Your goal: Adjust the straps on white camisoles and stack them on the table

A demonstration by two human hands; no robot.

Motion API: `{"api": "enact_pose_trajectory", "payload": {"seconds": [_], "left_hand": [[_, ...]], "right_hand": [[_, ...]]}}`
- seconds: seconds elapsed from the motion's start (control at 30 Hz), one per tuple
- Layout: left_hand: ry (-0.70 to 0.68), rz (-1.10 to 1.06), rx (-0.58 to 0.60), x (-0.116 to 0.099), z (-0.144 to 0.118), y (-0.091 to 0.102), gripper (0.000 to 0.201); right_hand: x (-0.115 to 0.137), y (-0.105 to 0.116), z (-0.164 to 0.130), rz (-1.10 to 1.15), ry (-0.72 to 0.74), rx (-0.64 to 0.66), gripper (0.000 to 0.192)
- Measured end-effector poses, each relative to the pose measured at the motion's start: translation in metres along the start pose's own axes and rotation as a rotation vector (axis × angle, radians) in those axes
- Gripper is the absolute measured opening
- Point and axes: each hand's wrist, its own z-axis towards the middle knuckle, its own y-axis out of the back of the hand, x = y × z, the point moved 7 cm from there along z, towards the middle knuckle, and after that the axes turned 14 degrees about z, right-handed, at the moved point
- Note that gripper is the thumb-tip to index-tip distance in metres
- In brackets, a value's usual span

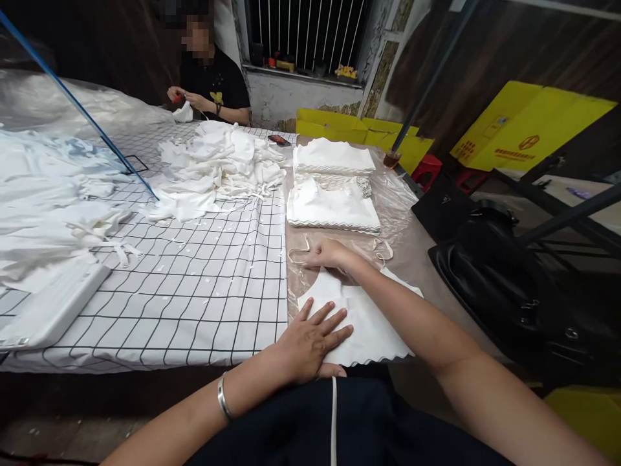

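1. Head view: the left hand (305,346) lies flat at lower centre, its fingers spread over a white scallop-hemmed camisole (371,323), with a silver bangle (224,398) on the wrist.
2. Right hand (327,254), just above centre-right of the left one, has its fingers drawn together on the camisole's left strap (292,257), which loops out to their left.
3. The camisole is spread out right of bottom centre, near the worktop's front edge; its right strap (388,251) curls loose on clear plastic sheeting (398,217) just beyond.
4. Farther up the frame, two neat stacks of folded white garments stand one behind the other: the nearer stack (332,204) and the farther stack (334,157).
5. Left of these, a black-and-white checked cloth (237,265) covers the worktop and is dotted with white scraps. A loose garment heap (223,158) lies at upper centre-left, near a phone (279,140); another white pile (43,181) fills the left edge.
6. At upper left, a co-worker in a black T-shirt (230,87) holds a small red item (177,98).
7. On the right sit a black leather bag (499,265) and, higher up, a large yellow bag (538,123).
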Motion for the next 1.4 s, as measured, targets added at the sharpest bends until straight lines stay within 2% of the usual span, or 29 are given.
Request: {"api": "enact_pose_trajectory", "payload": {"seconds": [0.1,0.2,0.3,0.47,0.57,0.63,0.7,0.77,0.83,0.9,0.97,1.0,1.03,1.1,1.2,1.3,1.4], "left_hand": [[0.009,-0.038,0.018,0.001,0.0,0.003,0.081],[0.008,-0.052,0.037,0.001,0.0,0.004,0.081],[0.002,-0.053,0.061,0.001,0.001,0.002,0.081],[-0.003,-0.09,0.12,0.001,0.001,-0.001,0.079],[0.026,-0.23,0.117,0.003,0.003,0.01,0.077],[0.145,-0.533,0.072,0.013,0.008,0.025,0.074],[0.35,-1.066,-0.026,0.03,0.014,0.039,0.072],[0.523,-1.672,-0.124,0.043,0.02,0.046,0.068],[0.603,-2.119,-0.194,0.048,0.028,0.05,0.054],[0.649,-2.329,-0.227,0.051,0.033,0.052,0.035],[0.688,-2.382,-0.228,0.049,0.037,0.052,0.027],[0.694,-2.387,-0.217,0.047,0.039,0.053,0.026],[0.697,-2.387,-0.21,0.045,0.041,0.055,0.026],[0.701,-2.386,-0.212,0.042,0.045,0.06,0.026],[0.704,-2.371,-0.22,0.043,0.052,0.065,0.025],[0.686,-2.326,-0.239,0.051,0.062,0.065,0.027],[0.695,-2.275,-0.276,0.061,0.069,0.06,0.027]], "right_hand": [[-0.008,-0.017,-0.003,0.116,-0.059,0.022,0.033],[0.006,-0.013,0.003,0.263,-0.08,0.064,0.026],[0.032,0.008,0.015,0.412,-0.095,0.07,0.024],[0.078,0.06,0.035,0.57,-0.071,-0.014,0.023],[0.098,0.085,0.026,0.645,0.02,-0.108,0.016],[0.105,0.092,0.001,0.592,0.213,-0.147,0.013],[0.105,0.084,-0.042,0.431,0.485,-0.09,0.011],[0.087,0.059,-0.094,0.186,0.742,0.042,0.013],[0.053,0.039,-0.139,-0.009,0.861,0.06,0.018],[0.013,0.037,-0.163,0.012,0.807,-0.073,0.03],[-0.023,0.042,-0.17,0.221,0.65,-0.201,0.036],[-0.037,0.041,-0.168,0.357,0.565,-0.204,0.038],[-0.047,0.037,-0.165,0.488,0.49,-0.154,0.04],[-0.053,0.021,-0.158,0.67,0.376,0.051,0.045],[-0.051,0.001,-0.154,0.729,0.258,0.311,0.039],[-0.052,-0.005,-0.154,0.683,0.195,0.394,0.025],[-0.054,-0.007,-0.154,0.693,0.157,0.422,0.022]]}}
